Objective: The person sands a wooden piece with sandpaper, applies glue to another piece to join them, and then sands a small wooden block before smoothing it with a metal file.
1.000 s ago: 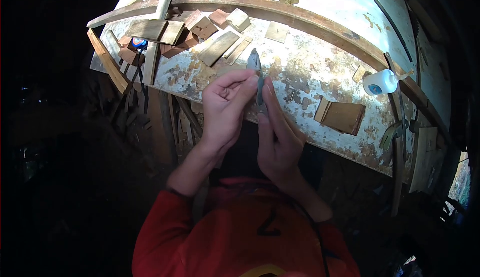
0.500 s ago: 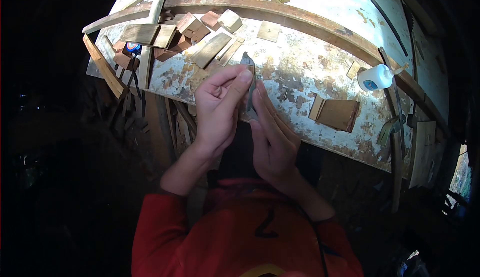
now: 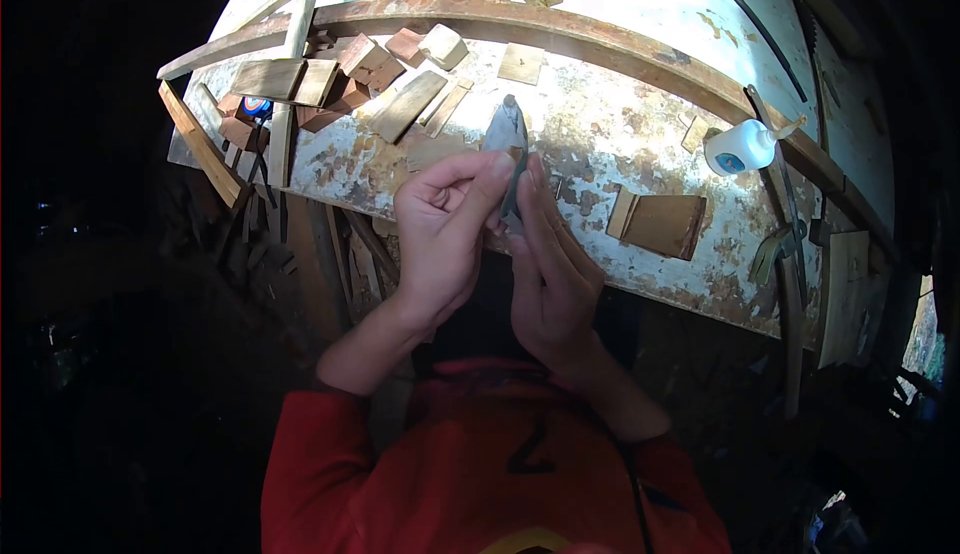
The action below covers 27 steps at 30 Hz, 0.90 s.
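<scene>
A person's left hand [image 3: 438,222] pinches a thin grey piece [image 3: 506,134] between thumb and forefinger; the right hand [image 3: 552,274], fingers pressed together, is held against it. The piece is left of a white bottle [image 3: 738,148] (contents hidden) on a paint-worn bench [image 3: 600,89].

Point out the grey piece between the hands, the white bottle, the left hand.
Grey piece [image 3: 506,134]: head view, upper part.
White bottle [image 3: 744,145]: head view, body.
Left hand [image 3: 438,222]: head view, its middle.
</scene>
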Motion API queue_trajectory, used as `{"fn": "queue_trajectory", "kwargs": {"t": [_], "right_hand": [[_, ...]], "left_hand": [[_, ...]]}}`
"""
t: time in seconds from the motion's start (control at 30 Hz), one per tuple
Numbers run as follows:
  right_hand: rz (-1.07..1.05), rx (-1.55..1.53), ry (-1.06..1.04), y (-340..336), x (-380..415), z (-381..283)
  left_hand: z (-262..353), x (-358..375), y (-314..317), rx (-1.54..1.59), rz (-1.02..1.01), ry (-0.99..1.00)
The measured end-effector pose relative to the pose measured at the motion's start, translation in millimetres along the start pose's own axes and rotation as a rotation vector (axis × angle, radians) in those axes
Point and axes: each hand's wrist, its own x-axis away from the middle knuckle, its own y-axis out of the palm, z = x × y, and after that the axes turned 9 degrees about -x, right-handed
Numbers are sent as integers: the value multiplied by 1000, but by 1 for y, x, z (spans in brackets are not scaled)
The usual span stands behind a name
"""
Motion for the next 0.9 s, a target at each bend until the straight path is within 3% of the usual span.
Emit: {"fn": "queue_trajectory", "kwargs": {"t": [0.27, 0.53, 0.7, 0.8, 0.9], "right_hand": [[19, -50, 6, -1, -2, 5], [121, -157, 144, -6, 1, -2], [33, -346, 327, -11, 1, -11], [14, -355, 356, -9, 5, -10], [24, -399, 432, -8, 6, -13]], "left_hand": [[-3, 4, 7, -84, 52, -4], [-4, 2, -3, -393, -155, 350], [9, 2, -17, -662, -155, 471], [9, 2, -24, -889, -105, 718], [11, 1, -24, -906, -134, 745]]}}
